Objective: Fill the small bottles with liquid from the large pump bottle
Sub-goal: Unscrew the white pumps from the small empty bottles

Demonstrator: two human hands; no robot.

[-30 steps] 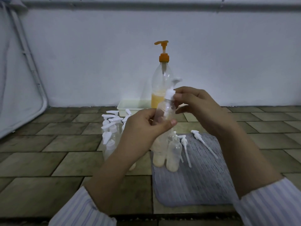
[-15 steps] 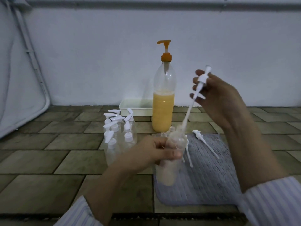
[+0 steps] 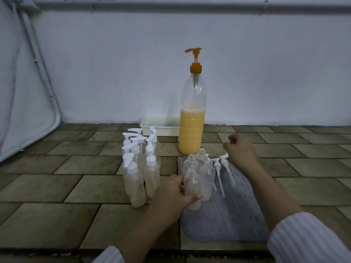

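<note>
Head | left hand [image 3: 171,200] fingers wrap clear uncapped bottle [image 3: 192,188] | right hand [image 3: 239,151] fingers curled, empty | ribbed mat [image 3: 235,211]

Hard to tell much about the right hand [image 3: 239,150]: its fingers curl away from the camera, so whether they pinch anything is hidden, and it's a bit smeared. The left hand [image 3: 175,196] covers the lower side of the small clear uncapped bottle [image 3: 192,188] it grips, so the fill level there is anyone's guess. Both striped shirt sleeves run off the bottom edge. The shallow white plastic tray [image 3: 160,125] is partly blocked by the tall clear pump bottle of orange liquid [image 3: 192,118]. The cluster of small clear bottles with white pump caps [image 3: 140,164] overlaps so much I can't count them. The pale folded fabric frame [image 3: 22,92] is cut off at the left.
</note>
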